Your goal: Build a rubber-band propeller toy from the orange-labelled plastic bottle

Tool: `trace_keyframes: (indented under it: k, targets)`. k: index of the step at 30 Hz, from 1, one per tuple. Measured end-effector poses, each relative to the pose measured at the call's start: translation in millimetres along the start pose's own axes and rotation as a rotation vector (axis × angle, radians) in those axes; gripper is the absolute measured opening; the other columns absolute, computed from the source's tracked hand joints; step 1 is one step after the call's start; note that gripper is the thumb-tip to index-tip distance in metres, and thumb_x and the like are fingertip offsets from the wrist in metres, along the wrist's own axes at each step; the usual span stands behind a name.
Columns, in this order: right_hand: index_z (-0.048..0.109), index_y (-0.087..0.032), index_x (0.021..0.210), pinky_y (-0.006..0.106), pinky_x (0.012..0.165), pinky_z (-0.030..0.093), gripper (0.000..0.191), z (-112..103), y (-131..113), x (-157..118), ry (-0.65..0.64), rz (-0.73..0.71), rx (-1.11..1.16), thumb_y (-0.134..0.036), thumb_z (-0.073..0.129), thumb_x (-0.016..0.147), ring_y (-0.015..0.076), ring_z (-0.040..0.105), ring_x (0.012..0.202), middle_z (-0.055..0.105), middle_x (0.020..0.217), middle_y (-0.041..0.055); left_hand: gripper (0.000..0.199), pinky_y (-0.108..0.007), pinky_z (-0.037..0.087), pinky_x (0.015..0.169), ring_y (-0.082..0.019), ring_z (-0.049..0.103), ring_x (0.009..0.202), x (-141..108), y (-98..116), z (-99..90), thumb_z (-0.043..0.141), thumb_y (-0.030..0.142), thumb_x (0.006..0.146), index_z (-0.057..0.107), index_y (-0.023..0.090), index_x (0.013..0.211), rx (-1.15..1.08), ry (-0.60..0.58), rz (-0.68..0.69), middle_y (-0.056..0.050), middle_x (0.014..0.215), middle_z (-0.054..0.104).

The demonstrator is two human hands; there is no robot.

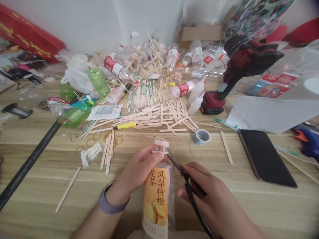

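A clear plastic bottle with an orange label and a white cap stands upright at the table's front edge. My left hand is closed around its neck, just under the cap. In my right hand is a pair of black-handled scissors. Their dark blades reach up to the bottle's neck, touching it or very near it. One long handle runs down below my right hand, and whether the blades are parted I cannot tell. Behind the cap lie a few thin sticks.
A wire spool, a phone and loose craft sticks lie around my hands. Farther back are piled sticks, a yellow cutter, a red-black power tool and many plastic bottles. A dark bar crosses the left side.
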State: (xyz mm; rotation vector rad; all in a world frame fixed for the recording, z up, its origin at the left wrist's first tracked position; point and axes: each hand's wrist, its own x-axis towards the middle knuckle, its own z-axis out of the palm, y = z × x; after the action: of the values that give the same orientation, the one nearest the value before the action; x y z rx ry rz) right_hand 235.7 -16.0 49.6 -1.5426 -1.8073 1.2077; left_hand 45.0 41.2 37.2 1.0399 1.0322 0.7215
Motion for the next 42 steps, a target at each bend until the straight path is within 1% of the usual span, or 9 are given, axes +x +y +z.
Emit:
trace_keyframes:
  k: [5,11,18,25,29,32,34,37,42]
  targets:
    - [0.067,-0.023,0.096,0.028,0.067,0.05,0.016,-9.0,-0.6,3.0,-0.018,-0.059,-0.039,-0.033,0.062,0.086,0.0198,0.064,0.078,0.063,0.088,0.0055,0.023,-0.031,0.051,0.081,-0.021,0.068,0.09,0.4,1.3,1.2,0.057,0.037,0.085,0.07,0.019,0.093,0.036,-0.013,-0.004,-0.003,0.092,0.075]
    - [0.066,-0.022,0.098,0.028,0.067,0.051,0.017,-3.5,5.3,0.4,0.0,-0.026,-0.043,-0.033,0.063,0.086,0.019,0.064,0.076,0.063,0.086,0.0046,0.023,-0.029,0.05,0.08,-0.02,0.068,0.091,0.4,-1.4,1.4,0.058,0.037,0.086,0.069,0.019,0.095,0.005,-0.024,-0.033,-0.002,0.095,0.075]
    - [0.069,-0.023,0.091,0.03,0.068,0.052,0.014,-12.9,0.4,2.5,-0.012,0.001,-0.079,-0.034,0.065,0.083,0.0208,0.065,0.077,0.065,0.087,0.0056,0.024,-0.03,0.05,0.083,-0.022,0.067,0.094,-1.2,4.3,4.2,0.055,0.037,0.087,0.069,0.02,0.095,0.118,-0.019,-0.012,-0.003,0.097,0.075]
    - [0.072,-0.021,0.086,0.027,0.054,0.044,0.031,-0.1,-0.5,3.9,0.016,0.063,0.088,-0.05,0.061,0.083,0.0187,0.06,0.066,0.062,0.073,0.0032,0.025,-0.029,0.048,0.079,-0.02,0.065,0.091,-2.0,3.6,2.2,0.053,0.039,0.089,0.066,0.019,0.097,0.126,-0.033,-0.002,-0.003,0.095,0.072]
    - [0.072,-0.02,0.076,0.026,0.055,0.044,0.043,3.7,4.4,4.8,0.024,0.1,0.182,-0.061,0.061,0.078,0.0182,0.058,0.065,0.061,0.071,0.0028,0.025,-0.029,0.047,0.083,-0.02,0.064,0.096,-1.3,1.1,-0.5,0.054,0.039,0.09,0.065,0.02,0.102,0.109,-0.067,0.009,-0.002,0.102,0.071]
    - [0.074,-0.021,0.086,0.028,0.06,0.046,0.044,4.2,7.3,5.5,-0.02,0.117,0.269,-0.062,0.061,0.077,0.0199,0.061,0.07,0.065,0.077,0.0037,0.029,-0.03,0.048,0.082,-0.021,0.064,0.095,-0.3,0.5,-2.1,0.056,0.042,0.088,0.064,0.02,0.106,0.119,-0.077,-0.008,-0.004,0.102,0.071]
    - [0.074,-0.021,0.09,0.029,0.062,0.046,0.044,4.1,6.8,5.9,-0.04,0.119,0.272,-0.061,0.061,0.078,0.0204,0.06,0.071,0.066,0.078,0.0041,0.032,-0.031,0.048,0.082,-0.022,0.064,0.096,0.4,1.7,-2.8,0.058,0.043,0.088,0.063,0.019,0.108,0.149,-0.075,-0.011,-0.005,0.103,0.071]
    - [0.073,-0.02,0.085,0.027,0.056,0.041,0.043,4.0,2.6,5.6,-0.011,0.112,0.211,-0.06,0.059,0.08,0.0181,0.055,0.064,0.061,0.07,0.002,0.034,-0.033,0.048,0.083,-0.024,0.064,0.097,1.2,5.3,-2.8,0.059,0.044,0.087,0.063,0.018,0.108,0.207,-0.053,0.0,-0.007,0.104,0.07]
    - [0.072,-0.021,0.086,0.028,0.059,0.042,0.036,5.6,-2.3,3.7,0.026,0.101,0.17,-0.054,0.057,0.083,0.0184,0.056,0.066,0.06,0.073,0.0021,0.033,-0.033,0.049,0.083,-0.023,0.065,0.096,2.4,8.7,-0.3,0.062,0.044,0.085,0.064,0.018,0.105,0.317,0.052,0.029,-0.007,0.103,0.071]
